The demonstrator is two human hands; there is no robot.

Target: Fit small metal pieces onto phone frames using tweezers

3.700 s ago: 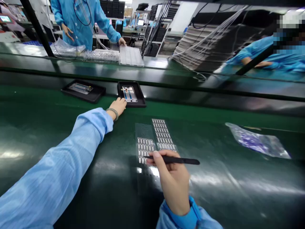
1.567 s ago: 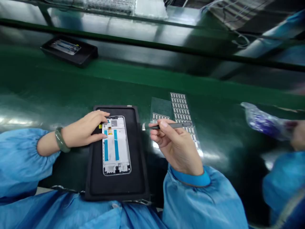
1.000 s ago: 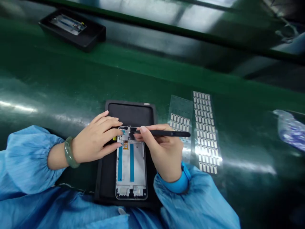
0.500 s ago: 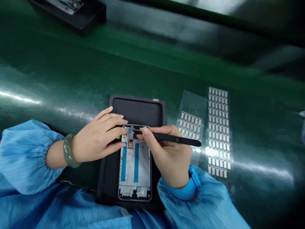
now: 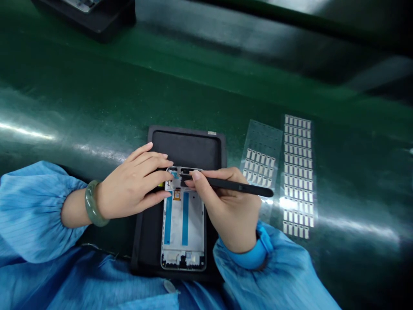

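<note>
My left hand (image 5: 134,187) rests its fingertips flat on the upper left edge of the phone frame (image 5: 183,224), holding nothing, while my right hand (image 5: 230,211) pinches a pair of black tweezers (image 5: 232,186) whose tip meets the frame's top end just beside my left fingertips. The frame lies in a black tray (image 5: 189,148) between my two hands, its long axis running from my body straight away from me. Both hands are equally near; two sticker sheets (image 5: 298,172) lie just beyond my right hand, on its outer side.
</note>
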